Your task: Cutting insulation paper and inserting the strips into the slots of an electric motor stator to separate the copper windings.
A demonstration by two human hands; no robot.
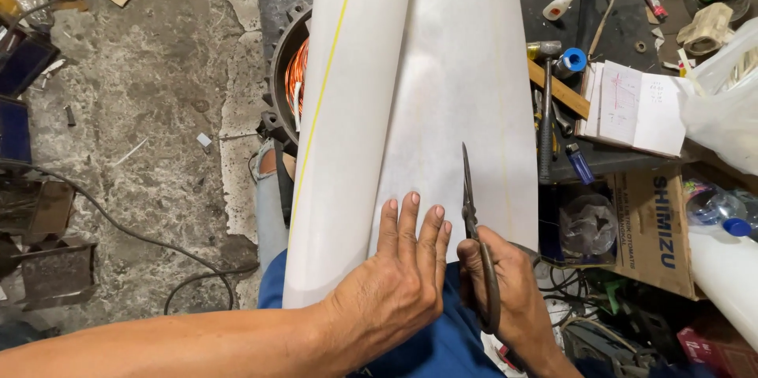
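White sheet (442,94) hides motor; left hand (399,287) flat, right hand (505,291) grips scissors (474,220)

Hammer (546,101) and notebook (634,107) lie right of the sheet (442,94).

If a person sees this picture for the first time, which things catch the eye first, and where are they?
A long white sheet runs down the middle, folded lengthwise. The left hand lies flat on its near end, and beside it the right hand holds dark scissors, blades closed and pointing up the sheet. Behind the sheet's left edge, orange copper windings show inside a round metal housing.
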